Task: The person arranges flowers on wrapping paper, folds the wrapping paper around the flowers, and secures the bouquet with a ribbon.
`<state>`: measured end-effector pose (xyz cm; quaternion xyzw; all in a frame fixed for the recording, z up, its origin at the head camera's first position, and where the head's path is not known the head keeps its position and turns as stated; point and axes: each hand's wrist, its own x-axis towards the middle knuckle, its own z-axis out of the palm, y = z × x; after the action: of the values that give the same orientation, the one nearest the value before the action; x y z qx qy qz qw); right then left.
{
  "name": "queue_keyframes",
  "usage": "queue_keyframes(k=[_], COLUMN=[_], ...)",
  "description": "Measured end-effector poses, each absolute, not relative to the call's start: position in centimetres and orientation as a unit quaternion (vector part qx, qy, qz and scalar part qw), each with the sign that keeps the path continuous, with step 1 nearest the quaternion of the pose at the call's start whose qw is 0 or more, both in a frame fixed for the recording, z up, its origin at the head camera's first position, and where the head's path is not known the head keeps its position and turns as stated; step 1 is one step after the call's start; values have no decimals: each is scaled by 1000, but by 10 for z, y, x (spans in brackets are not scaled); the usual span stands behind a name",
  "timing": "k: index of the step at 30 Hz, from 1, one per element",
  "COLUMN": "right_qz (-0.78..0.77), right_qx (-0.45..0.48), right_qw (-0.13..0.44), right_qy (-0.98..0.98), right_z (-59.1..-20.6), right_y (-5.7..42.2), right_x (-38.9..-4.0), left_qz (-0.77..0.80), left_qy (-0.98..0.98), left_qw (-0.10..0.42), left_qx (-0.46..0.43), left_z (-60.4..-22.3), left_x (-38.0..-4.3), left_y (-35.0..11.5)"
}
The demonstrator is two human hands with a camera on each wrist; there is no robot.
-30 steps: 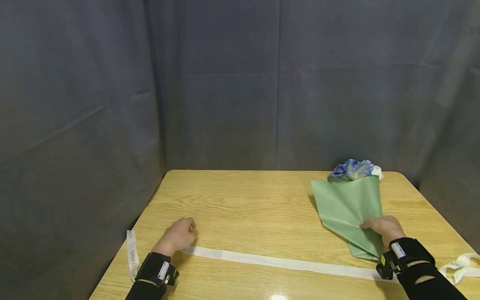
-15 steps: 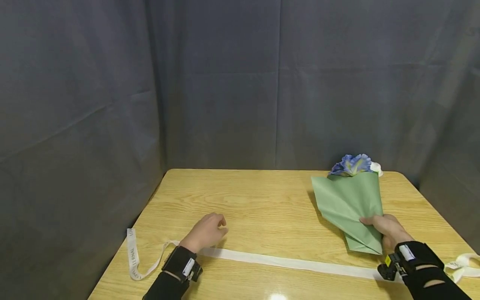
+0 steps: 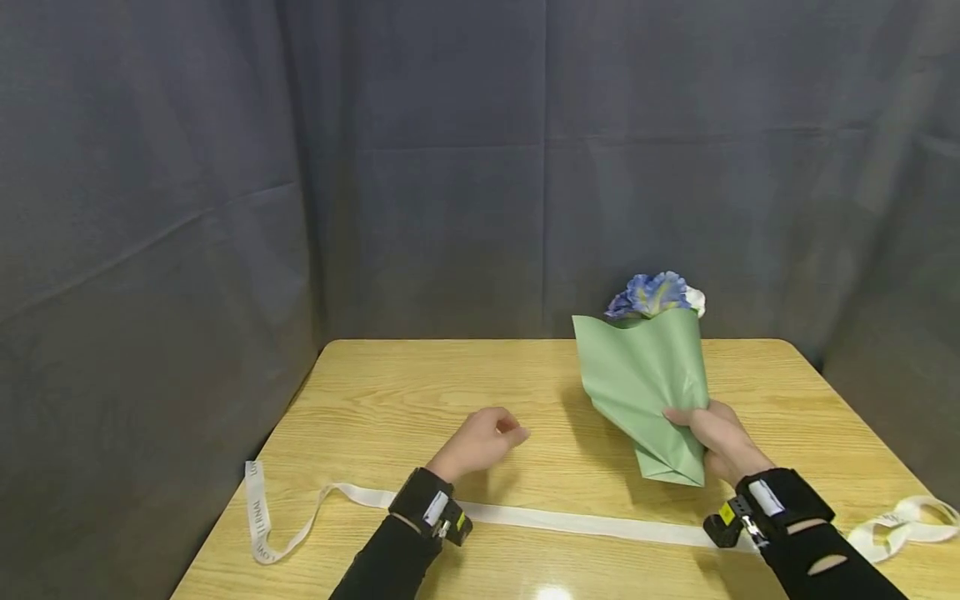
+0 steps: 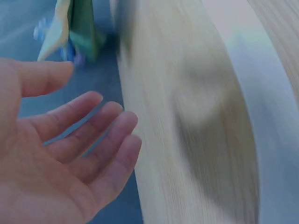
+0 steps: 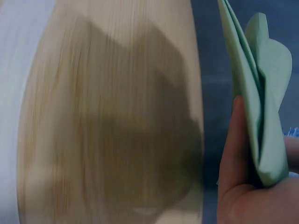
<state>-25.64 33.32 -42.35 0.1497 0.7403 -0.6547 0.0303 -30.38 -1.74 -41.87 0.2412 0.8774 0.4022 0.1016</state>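
Observation:
A flower bouquet in green wrapping paper, with blue and white blooms at its top, is held up over the right half of the table. My right hand grips its lower part, thumb across the front of the paper. In the right wrist view the folded paper sits between thumb and fingers. My left hand hovers over the middle of the table, fingers loosely bent, holding nothing. Its palm and spread fingers show in the left wrist view. Below both wrists a white ribbon lies stretched across the table.
The ribbon's printed left end curls near the table's left edge, and its right end lies in loops at the right. A wooden table spans the front, with grey curtains behind and at both sides.
The bouquet has risen off the table and moved left in my right hand. My left hand has travelled right from the ribbon's left part toward the middle.

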Motion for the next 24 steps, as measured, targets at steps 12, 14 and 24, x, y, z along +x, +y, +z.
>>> queue_keyframes(k=[12, 14, 24], right_qz=[-708, -723, -768], right_qx=[87, 72, 14], right_qw=[23, 18, 21], right_qy=[701, 687, 640], right_z=[-407, -406, -403], right_y=[246, 240, 220], right_x=[-249, -248, -248], left_qz=[582, 537, 382], left_qy=[805, 834, 911], left_qw=[1, -72, -57], left_qx=[118, 106, 144], left_z=[-406, -407, -385], left_x=[-295, -293, -282], left_y=[39, 41, 59])
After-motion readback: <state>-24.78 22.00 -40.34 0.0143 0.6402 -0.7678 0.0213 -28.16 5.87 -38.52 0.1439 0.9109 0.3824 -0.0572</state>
